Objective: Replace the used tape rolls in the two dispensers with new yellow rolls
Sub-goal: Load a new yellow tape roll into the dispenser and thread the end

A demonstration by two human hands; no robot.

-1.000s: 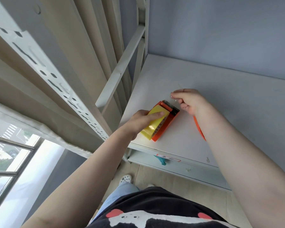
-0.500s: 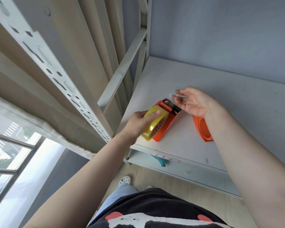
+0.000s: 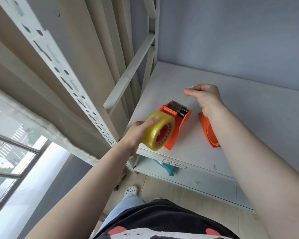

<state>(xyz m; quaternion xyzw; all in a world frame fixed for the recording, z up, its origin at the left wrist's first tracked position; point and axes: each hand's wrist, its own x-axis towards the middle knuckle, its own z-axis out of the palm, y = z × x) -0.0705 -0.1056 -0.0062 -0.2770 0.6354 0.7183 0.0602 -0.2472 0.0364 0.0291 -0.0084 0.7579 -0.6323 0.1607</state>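
From the head view, the left hand (image 3: 136, 133) has its grip wrapped round the yellow roll (image 3: 158, 132), which sits on the orange dispenser (image 3: 177, 121) near the front edge of the shelf (image 3: 248, 107). The right hand (image 3: 204, 97) pinches what looks like the clear tape end, raised above the dispenser's far end. A second orange dispenser part (image 3: 208, 131) lies just beside. The likely risks: the tape end could slip and snap back onto the roll, or a hard pull could drag the dispenser off the edge.

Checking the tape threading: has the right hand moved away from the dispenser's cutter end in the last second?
Yes. The right hand has lifted off the orange dispenser towards the back wall, fingertips pinched together.
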